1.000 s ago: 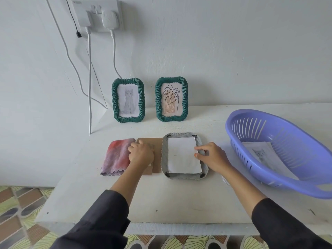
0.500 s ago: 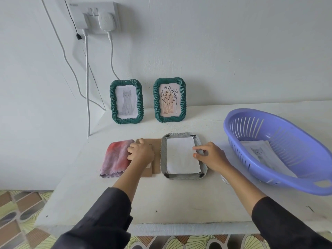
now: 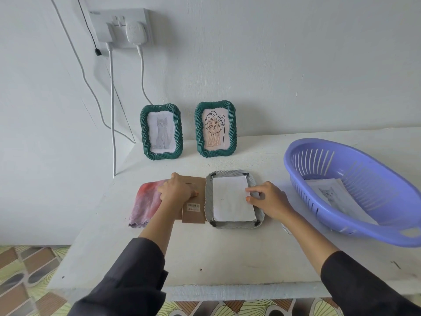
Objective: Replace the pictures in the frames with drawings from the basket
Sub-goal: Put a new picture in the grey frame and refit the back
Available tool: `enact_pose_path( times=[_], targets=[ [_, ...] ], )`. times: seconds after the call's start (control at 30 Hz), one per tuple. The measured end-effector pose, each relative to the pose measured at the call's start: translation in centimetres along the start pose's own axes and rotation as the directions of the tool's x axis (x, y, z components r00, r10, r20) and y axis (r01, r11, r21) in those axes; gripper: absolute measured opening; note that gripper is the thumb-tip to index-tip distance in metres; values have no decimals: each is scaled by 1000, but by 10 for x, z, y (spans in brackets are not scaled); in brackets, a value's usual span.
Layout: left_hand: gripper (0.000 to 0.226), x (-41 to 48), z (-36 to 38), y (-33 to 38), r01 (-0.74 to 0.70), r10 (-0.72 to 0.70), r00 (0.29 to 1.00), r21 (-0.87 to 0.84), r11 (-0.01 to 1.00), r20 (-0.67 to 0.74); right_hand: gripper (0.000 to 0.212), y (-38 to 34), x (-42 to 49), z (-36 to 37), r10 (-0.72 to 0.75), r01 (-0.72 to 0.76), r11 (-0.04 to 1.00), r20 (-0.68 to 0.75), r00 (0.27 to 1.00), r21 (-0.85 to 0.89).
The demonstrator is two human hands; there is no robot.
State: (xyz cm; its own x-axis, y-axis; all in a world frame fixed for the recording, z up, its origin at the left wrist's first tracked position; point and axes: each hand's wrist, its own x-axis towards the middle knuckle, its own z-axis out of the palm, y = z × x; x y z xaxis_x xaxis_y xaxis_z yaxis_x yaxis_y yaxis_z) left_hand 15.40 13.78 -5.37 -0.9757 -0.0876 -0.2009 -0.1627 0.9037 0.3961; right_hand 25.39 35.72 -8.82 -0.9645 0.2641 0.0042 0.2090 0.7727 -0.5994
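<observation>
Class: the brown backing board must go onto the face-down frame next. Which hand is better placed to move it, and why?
Left. The left hand already rests on the backing board beside the frame, while the right hand is pressing the paper flat inside it.

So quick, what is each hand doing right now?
Left hand: fingers curled, resting on the cardboard backing; a grip cannot be told.
Right hand: open, fingertips pressing the white paper in the face-down frame.
</observation>
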Motion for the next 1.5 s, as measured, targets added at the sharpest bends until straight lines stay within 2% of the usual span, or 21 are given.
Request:
enact_pose_path(
  times=[0.23,0.33,0.43,0.5,0.57,0.63,0.7,0.8,0.93,1.07,1.5],
  targets=[
    [37,2,-16,-9,-130,116,985,-109,986,-129,29,-1,-2,-1,12,-12,1000,2,1000,11],
    [36,0,-29,-12,-117,66,965,-191,975,-255,28,-3,-4,-3,20,-20,999,-1,1000,39],
    [42,-5,-45,-9,-188,56,937,-366,911,-344,31,-7,-7,-6,15,-12,997,-44,999,77],
    [46,-11,-52,-1,-206,42,954,-551,808,-295,34,-14,-9,-9,-14,26,993,-107,994,113],
    [47,-18,-50,12,-146,67,989,-749,647,-134,35,-24,-11,-13,-35,65,974,-140,990,217],
    [43,-29,-39,25,-36,147,988,-844,536,51,35,-33,-14,-16,-29,64,914,-94,995,400],
    [43,-39,-20,35,35,202,963,-829,558,176,35,-38,-15,-17,-19,36,844,-37,999,536],
    [44,-42,8,41,51,220,942,-757,652,253,34,-35,-15,-15,38,-17,860,-30,999,510],
    [41,-37,29,44,-42,193,965,-623,781,178,31,-28,-15,-14,120,-97,891,-25,992,444],
    [45,-34,35,49,-113,201,973,-516,849,118,25,-28,-14,-14,145,-123,906,-24,989,405],
    [38,-28,43,54,-165,231,968,-439,883,101,23,-23,-3,-8,182,-164,924,-20,983,345]
  ],
)
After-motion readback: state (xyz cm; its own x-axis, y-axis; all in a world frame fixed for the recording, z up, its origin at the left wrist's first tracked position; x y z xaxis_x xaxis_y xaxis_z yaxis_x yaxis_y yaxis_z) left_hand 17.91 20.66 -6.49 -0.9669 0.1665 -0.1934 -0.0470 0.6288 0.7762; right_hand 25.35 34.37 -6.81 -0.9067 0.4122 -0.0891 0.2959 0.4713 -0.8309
